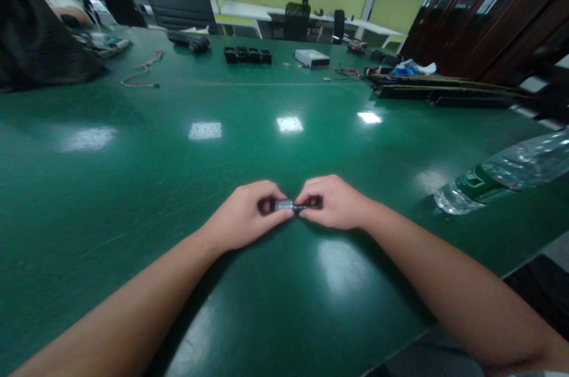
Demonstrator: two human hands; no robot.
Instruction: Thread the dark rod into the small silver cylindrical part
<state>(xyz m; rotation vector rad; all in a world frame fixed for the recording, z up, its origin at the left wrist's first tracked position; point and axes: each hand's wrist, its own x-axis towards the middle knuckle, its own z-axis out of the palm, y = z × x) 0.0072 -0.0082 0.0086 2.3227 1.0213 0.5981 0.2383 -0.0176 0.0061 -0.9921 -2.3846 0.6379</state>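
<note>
Silver cylinder: the small silver cylinder (pixel 283 205) is just above or on the green table (pixel 267 306), between the 2 hands; which, I cannot tell.
Left hand: the left hand (pixel 249 211) is closed in a pinch, thumb and fingertips on the silver cylinder, with almost no gap beyond its thickness.
Right hand: the right hand (pixel 335 202) pinches the thin dark ribbed end (pixel 306 207) just as closely; the fingertips of the 2 hands nearly meet.
Done so far: the piece is in hand at both ends, and its silver and dark parts lie in line.
Left to do: the work looks midway, as neither end is released; whether the 2 parts are joined, or form 1 solid piece, is too small and blurred to tell.
Far side of table: the black block row (pixel 248 56) and the silver box (pixel 312 58) lie well apart from the hands, apparently unused.
Bottle: the clear bottle (pixel 511 169) is off to the right, untouched.
</note>
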